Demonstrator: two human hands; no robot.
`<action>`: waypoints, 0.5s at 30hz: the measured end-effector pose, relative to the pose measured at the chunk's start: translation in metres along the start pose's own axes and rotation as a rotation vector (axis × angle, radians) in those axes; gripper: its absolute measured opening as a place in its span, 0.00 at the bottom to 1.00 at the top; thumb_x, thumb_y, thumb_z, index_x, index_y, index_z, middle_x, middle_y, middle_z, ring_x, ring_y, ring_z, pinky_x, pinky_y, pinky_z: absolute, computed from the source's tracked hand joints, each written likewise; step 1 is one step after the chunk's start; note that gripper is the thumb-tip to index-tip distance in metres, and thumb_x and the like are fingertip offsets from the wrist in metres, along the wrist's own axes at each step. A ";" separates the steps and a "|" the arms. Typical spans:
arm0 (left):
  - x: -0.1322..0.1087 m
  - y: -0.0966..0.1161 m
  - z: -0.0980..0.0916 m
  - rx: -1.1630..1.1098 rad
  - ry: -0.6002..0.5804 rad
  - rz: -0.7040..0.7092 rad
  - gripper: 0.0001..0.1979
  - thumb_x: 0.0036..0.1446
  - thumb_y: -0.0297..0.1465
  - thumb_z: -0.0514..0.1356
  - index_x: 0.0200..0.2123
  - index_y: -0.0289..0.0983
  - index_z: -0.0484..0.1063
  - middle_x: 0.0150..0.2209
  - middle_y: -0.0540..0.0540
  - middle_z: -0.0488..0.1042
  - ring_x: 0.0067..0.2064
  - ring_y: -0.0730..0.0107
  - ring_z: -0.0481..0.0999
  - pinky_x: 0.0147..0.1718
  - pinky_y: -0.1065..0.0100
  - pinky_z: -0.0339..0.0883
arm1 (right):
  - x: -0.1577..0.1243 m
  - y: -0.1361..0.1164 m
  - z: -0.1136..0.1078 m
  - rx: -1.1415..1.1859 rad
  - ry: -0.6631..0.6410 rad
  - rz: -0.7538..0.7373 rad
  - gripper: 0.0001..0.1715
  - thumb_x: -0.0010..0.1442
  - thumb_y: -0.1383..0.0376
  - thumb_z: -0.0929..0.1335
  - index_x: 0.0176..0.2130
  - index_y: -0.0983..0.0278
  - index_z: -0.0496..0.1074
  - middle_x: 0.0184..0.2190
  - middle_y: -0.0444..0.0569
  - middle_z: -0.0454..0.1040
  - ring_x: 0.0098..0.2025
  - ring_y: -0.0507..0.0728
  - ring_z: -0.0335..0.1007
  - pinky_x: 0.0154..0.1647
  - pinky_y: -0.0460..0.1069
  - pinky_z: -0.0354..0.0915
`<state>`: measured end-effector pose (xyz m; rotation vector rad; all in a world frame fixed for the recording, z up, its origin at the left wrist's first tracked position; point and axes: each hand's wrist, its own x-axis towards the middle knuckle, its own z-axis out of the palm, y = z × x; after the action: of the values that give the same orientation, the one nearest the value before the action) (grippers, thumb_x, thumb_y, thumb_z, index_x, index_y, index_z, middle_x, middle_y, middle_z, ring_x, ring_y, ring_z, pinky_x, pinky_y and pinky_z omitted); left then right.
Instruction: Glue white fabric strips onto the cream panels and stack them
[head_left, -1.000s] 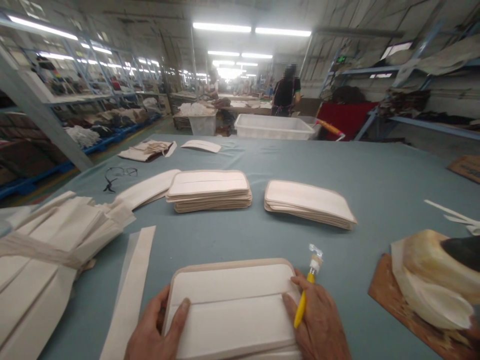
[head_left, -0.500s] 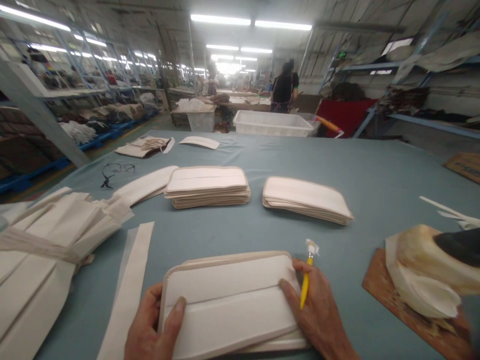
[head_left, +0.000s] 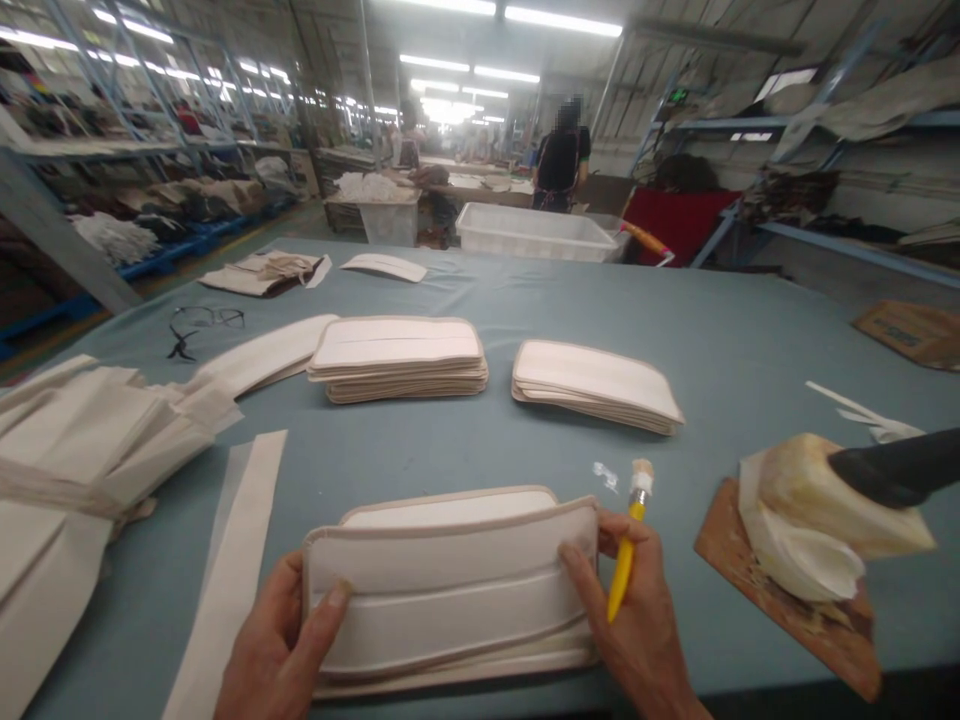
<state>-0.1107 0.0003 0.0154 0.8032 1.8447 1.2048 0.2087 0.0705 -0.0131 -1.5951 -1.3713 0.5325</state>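
My left hand (head_left: 281, 655) grips the left end of a cream padded panel with a tan edge (head_left: 450, 590), thumb on top. My right hand (head_left: 637, 620) holds the panel's right end. A yellow-handled brush (head_left: 628, 555) is tucked between that hand's fingers, bristles pointing away. The panel is tilted up off a short stack of like panels (head_left: 450, 508) at the near edge of the blue-grey table (head_left: 750, 340).
Two more panel stacks (head_left: 397, 358) (head_left: 596, 385) lie mid-table. Bundled cream strips (head_left: 90, 450) and a loose strip (head_left: 225, 580) are left. A crusted glue pot (head_left: 817, 510) on a brown board sits right. Glasses (head_left: 199, 325), a white bin (head_left: 532, 232) and a standing person (head_left: 562, 155) are farther off.
Both hands have lifted the top panel's far edge up off the stack and tilted it toward me. The brush stays in my right hand.
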 end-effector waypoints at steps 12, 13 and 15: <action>-0.020 0.037 0.013 -0.440 -0.006 -0.262 0.48 0.38 0.54 0.76 0.61 0.40 0.73 0.50 0.43 0.83 0.56 0.41 0.80 0.47 0.56 0.80 | -0.008 -0.022 -0.001 0.186 -0.059 0.084 0.30 0.66 0.41 0.71 0.54 0.58 0.65 0.47 0.52 0.79 0.47 0.63 0.78 0.47 0.55 0.71; -0.020 0.037 0.013 -0.445 -0.001 -0.270 0.48 0.37 0.54 0.76 0.60 0.40 0.74 0.50 0.43 0.84 0.55 0.41 0.80 0.47 0.56 0.80 | -0.008 -0.023 0.000 0.174 -0.059 0.093 0.31 0.65 0.41 0.71 0.53 0.58 0.66 0.46 0.53 0.79 0.46 0.63 0.78 0.47 0.55 0.72; -0.020 0.035 0.012 -0.432 0.011 -0.281 0.48 0.37 0.55 0.76 0.60 0.41 0.73 0.49 0.43 0.84 0.53 0.41 0.81 0.44 0.57 0.80 | -0.008 -0.026 0.000 0.136 -0.048 0.108 0.32 0.63 0.39 0.70 0.52 0.59 0.66 0.46 0.54 0.79 0.47 0.65 0.79 0.47 0.57 0.72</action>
<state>-0.0867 0.0013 0.0505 0.2875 1.5591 1.3536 0.1933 0.0611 0.0070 -1.5598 -1.2615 0.7180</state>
